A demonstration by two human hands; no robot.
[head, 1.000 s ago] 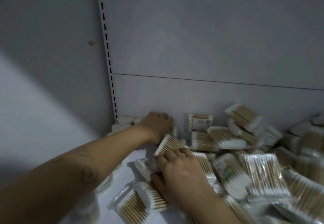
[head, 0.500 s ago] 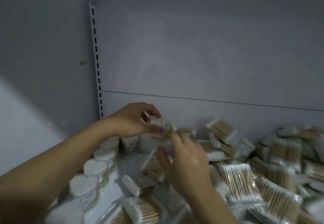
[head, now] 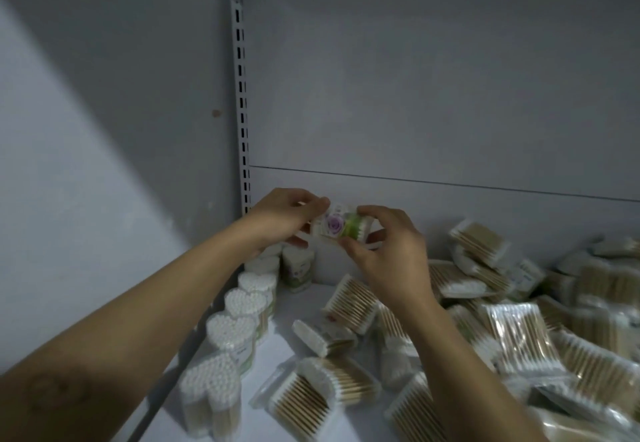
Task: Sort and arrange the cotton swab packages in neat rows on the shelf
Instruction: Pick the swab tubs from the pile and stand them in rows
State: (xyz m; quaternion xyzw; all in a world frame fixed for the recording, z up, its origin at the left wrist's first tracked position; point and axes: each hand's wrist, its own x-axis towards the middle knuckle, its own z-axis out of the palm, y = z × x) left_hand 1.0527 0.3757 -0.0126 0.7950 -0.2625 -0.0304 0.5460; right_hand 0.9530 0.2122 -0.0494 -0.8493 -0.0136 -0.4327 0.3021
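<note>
Purple-flowered swab package, long axis seemingly left-right, left hand and right hand pinching its ends

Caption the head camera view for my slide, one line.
Left hand and right hand hold a flower-labelled swab package over the shelf, between a row of upright packs and a loose heap.

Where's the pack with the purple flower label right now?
Head view, left of centre: the flower-label pack is held between the left hand and right hand, just above the upright tub.
</note>
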